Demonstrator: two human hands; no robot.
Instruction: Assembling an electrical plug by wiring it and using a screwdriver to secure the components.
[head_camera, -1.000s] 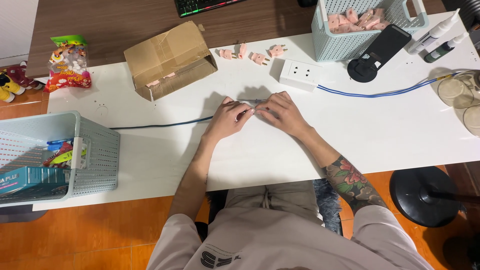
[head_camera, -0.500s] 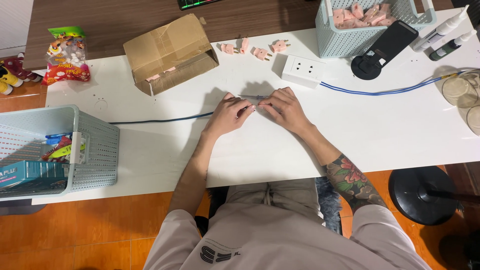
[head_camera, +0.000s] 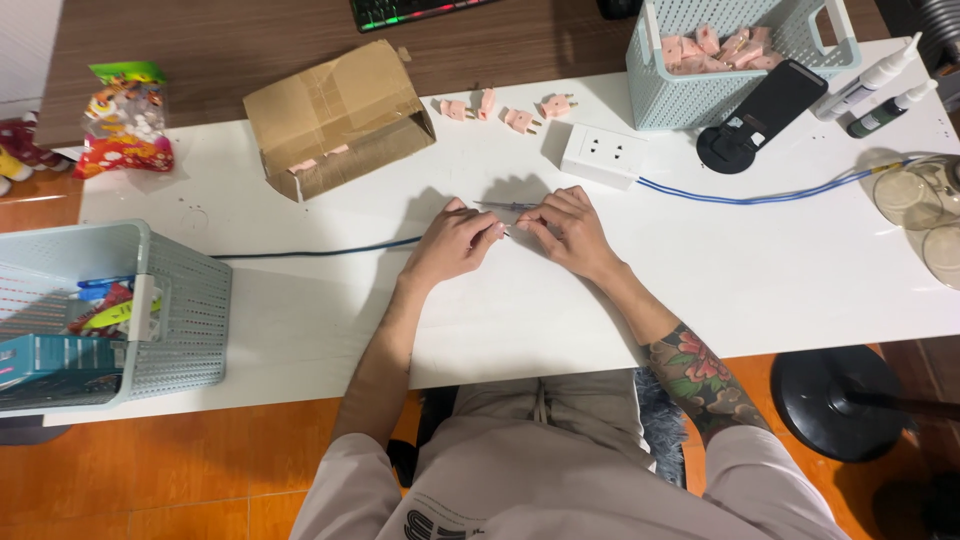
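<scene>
My left hand (head_camera: 452, 243) and my right hand (head_camera: 568, 228) meet fingertip to fingertip in the middle of the white table (head_camera: 520, 310). Both pinch the end of a dark blue cable (head_camera: 320, 249), which runs left from my left hand towards the table's left edge. A thin grey piece (head_camera: 505, 206) shows between the fingertips; I cannot tell whether it is a wire end or a small tool. A white socket box (head_camera: 604, 155) lies just beyond my right hand, and a lighter blue cable (head_camera: 770, 197) leads from it to the right.
Several pink plugs (head_camera: 520, 120) lie behind the hands, beside an open cardboard box (head_camera: 335, 115). At the back right are a pale basket (head_camera: 660, 95) of pink plugs, a phone on a stand (head_camera: 765, 100) and two tubes (head_camera: 870, 75). A second basket (head_camera: 180, 300) sits at the left edge, glass dishes (head_camera: 925, 205) at the right.
Both hands have stayed together at the cable end, with only small finger movements. The view has shifted slightly.
</scene>
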